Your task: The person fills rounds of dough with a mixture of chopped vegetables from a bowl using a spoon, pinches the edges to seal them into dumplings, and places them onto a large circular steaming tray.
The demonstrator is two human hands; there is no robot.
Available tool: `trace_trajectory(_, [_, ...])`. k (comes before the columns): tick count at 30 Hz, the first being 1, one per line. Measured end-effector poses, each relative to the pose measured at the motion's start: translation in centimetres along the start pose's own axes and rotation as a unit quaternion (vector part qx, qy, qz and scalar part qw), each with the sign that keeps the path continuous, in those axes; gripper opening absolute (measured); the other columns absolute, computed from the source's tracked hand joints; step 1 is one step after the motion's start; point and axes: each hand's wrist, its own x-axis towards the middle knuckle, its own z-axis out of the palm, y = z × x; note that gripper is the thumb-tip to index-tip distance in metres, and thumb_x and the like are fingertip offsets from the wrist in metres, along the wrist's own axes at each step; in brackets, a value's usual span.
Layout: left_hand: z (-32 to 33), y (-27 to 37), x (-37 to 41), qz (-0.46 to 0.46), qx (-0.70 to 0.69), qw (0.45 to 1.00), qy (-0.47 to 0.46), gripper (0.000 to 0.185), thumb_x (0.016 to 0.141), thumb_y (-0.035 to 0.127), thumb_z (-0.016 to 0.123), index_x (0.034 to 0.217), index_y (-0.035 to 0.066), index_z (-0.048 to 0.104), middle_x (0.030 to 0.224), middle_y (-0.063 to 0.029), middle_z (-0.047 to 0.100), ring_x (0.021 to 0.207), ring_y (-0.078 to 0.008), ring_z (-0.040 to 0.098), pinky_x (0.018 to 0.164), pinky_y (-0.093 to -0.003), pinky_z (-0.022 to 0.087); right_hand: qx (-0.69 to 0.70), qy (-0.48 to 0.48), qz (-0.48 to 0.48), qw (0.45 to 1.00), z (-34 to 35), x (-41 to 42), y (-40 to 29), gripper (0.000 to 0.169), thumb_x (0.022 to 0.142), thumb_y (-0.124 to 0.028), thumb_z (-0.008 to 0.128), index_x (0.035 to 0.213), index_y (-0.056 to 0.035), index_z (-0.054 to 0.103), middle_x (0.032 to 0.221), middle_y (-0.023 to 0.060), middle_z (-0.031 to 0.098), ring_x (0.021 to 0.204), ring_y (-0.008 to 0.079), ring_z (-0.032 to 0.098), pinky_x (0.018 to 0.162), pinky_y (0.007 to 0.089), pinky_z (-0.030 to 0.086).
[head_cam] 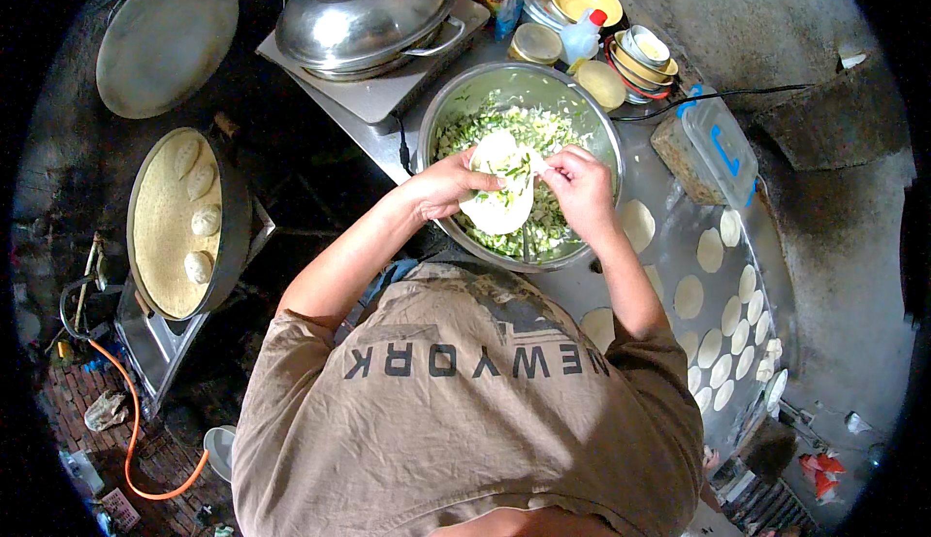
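My left hand (452, 186) holds a round dough wrapper (500, 209) from its left side, the thumb lying over its face. Chopped green-and-white vegetable filling (518, 166) rests on the middle of the wrapper. At the upper right edge, the fingertips of my right hand (582, 188) pinch the dough. Both hands are over a large stainless steel bowl (617, 144), which is partly filled with the same chopped mix (545, 126). A thin utensil handle (526, 244) shows in the bowl below the wrapper.
Several flat dough rounds (689, 297) lie on the metal table to my right. A steamer (156, 246) with several filled buns stands at left. Ahead are a lidded wok (364, 17) on a cooktop, stacked bowls (644, 64) and a lidded plastic box (716, 144). A black cable (713, 94) crosses the table's far side.
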Motion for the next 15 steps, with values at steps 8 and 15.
trace_trajectory(8, [-1.7, -0.4, 1.3, -0.062, -0.099, 0.993, 0.006, 0.037, 0.081, -0.001, 0.055, 0.117, -0.005, 0.049, 0.111, -0.016, 0.058, 0.098, -0.0248, 0.06, 0.09, -0.0364, 0.047, -0.001, -0.067, -0.053, 0.996, -0.8, -1.4, -2.1, 0.023, 0.076, 0.005, 0.054, 0.099, 0.004, 0.059, 0.086, 0.0106, 0.056, 0.072, 0.0185, 0.057, 0.066, 0.028, 0.048])
trace_trajectory(15, [-0.4, -0.5, 1.1, -0.037, -0.034, 0.999, -0.016, 0.043, 0.08, -0.005, 0.052, 0.122, -0.001, 0.043, 0.112, -0.0135, 0.057, 0.097, -0.0208, 0.06, 0.084, -0.032, 0.05, -0.065, 0.017, -0.091, 0.994, -0.2, -1.2, -1.2, 0.018, 0.073, 0.0, 0.063, 0.09, 0.0005, 0.059, 0.079, 0.0105, 0.056, 0.07, 0.0213, 0.058, 0.062, 0.0294, 0.047])
